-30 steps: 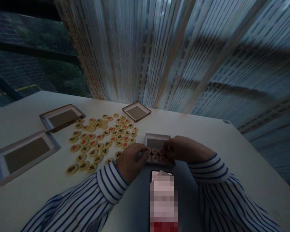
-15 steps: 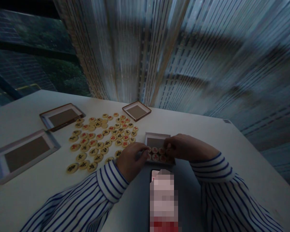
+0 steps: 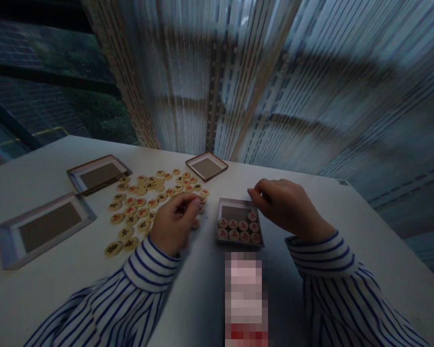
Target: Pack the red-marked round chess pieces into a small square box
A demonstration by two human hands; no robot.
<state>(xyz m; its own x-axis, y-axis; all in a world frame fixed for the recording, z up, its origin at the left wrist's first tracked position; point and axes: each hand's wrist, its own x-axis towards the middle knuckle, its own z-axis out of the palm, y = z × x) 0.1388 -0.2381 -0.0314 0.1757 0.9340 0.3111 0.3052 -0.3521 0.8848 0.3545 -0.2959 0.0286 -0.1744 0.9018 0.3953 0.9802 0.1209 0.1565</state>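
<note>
An open box [image 3: 258,238] sits in front of me, with several red-marked round pieces [image 3: 243,225] in two rows and one more above them at the right. My left hand [image 3: 171,221] is over the right part of the scattered pieces [image 3: 142,212], its fingers curled and thumb near the fingertips; what it holds, if anything, is hidden. By the box's upper right corner is my right hand [image 3: 284,205], raised, its fingers curled in and closed; nothing can be made out in them. The scattered pieces carry red or black characters.
Two open trays, a brown-rimmed one [image 3: 125,168] and a larger pale one [image 3: 88,212], lie on the left of the white table [image 3: 50,289]. Another brown-rimmed tray [image 3: 224,166] lies at the back. A blurred-out phone-like object [image 3: 244,294] is nearest me.
My left hand has moved from the box leftwards to the scattered pieces. My right hand has lifted up and away from the box, uncovering another red-marked piece at its right side.
</note>
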